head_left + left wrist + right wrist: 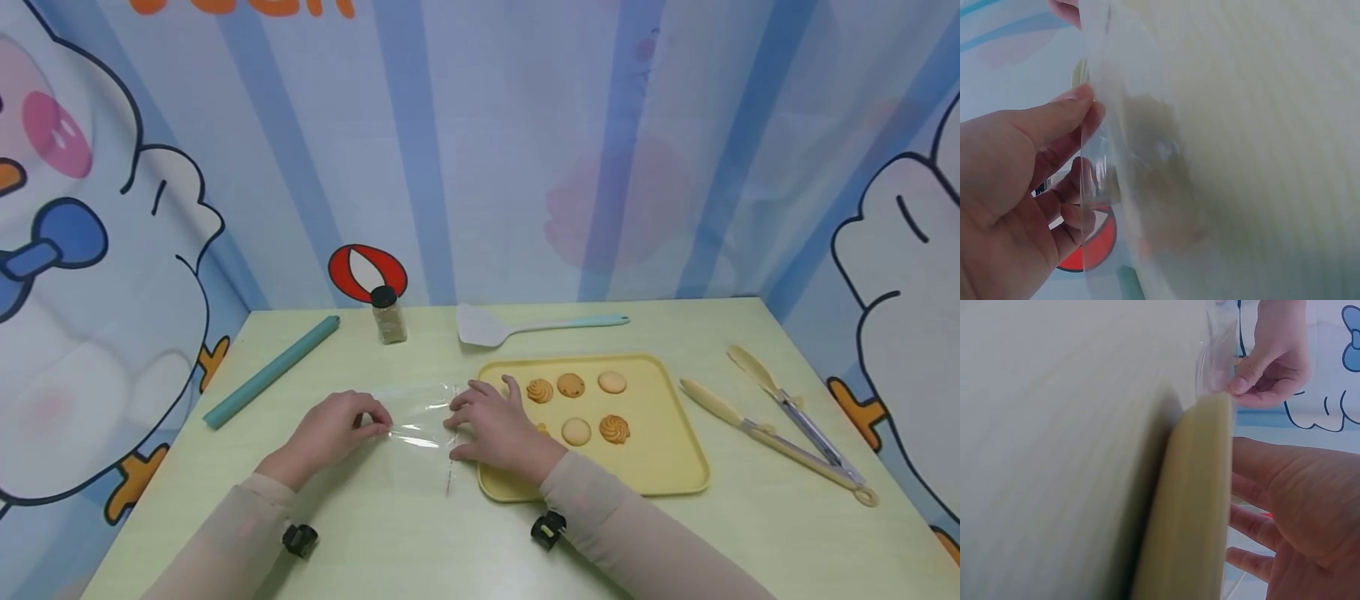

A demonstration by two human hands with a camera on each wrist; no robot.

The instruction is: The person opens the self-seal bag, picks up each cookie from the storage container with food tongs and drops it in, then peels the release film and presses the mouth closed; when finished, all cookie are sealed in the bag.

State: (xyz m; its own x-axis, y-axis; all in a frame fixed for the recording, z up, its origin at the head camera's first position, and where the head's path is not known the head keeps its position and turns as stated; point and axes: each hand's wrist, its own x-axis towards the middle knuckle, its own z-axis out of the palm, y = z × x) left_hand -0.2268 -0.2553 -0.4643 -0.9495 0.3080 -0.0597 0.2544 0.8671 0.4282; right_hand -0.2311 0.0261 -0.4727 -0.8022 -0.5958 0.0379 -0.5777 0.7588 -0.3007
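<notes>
A clear plastic bag (420, 446) lies on the table between the two hands. My left hand (337, 429) pinches its left edge between thumb and forefinger; the left wrist view also shows this pinch on the clear film (1100, 150). Above the left edge of the yellow tray (686, 475), my right hand (498, 429) has its fingers spread and slightly bent, with the tips by the bag's right edge. Whether those tips touch the bag I cannot tell. Several cookies (576, 431) lie in the tray, some partly hidden by the right hand.
Behind the tray lies a spatula (483, 327) with a pale green handle. A black-capped spice jar (388, 317) stands at the back. At the left is a green rolling pin (272, 373); yellow-tipped tongs (780, 425) lie spread at the right. A printed curtain (510, 150) backs the table.
</notes>
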